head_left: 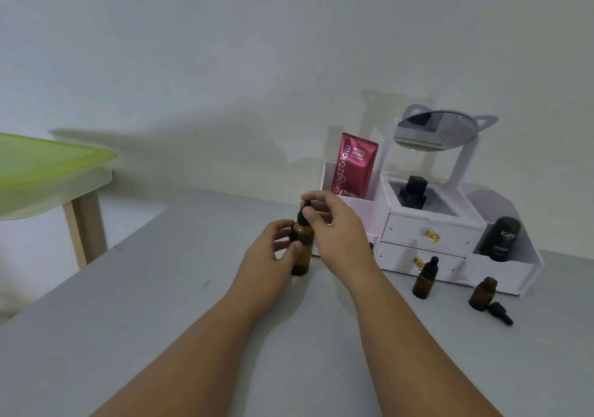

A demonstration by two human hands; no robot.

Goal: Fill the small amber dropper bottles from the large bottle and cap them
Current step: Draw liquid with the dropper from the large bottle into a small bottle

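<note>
The large amber bottle (301, 249) stands upright on the grey table (160, 304). My left hand (273, 249) grips its body. Fingers of my right hand (334, 224) pinch the black dropper cap (303, 214) on its neck. To the right stands a small amber bottle (423, 283) with its black dropper cap on. Further right stands another small amber bottle (480, 294) with an open neck, and its black dropper cap (500, 313) lies on the table beside it.
A white cosmetics organiser (430, 233) with drawers and a mirror stands at the back right, holding a pink pouch (353, 164), a black bottle (413, 191) and a dark tube (501, 238). A green-topped side table (48, 166) is at the left.
</note>
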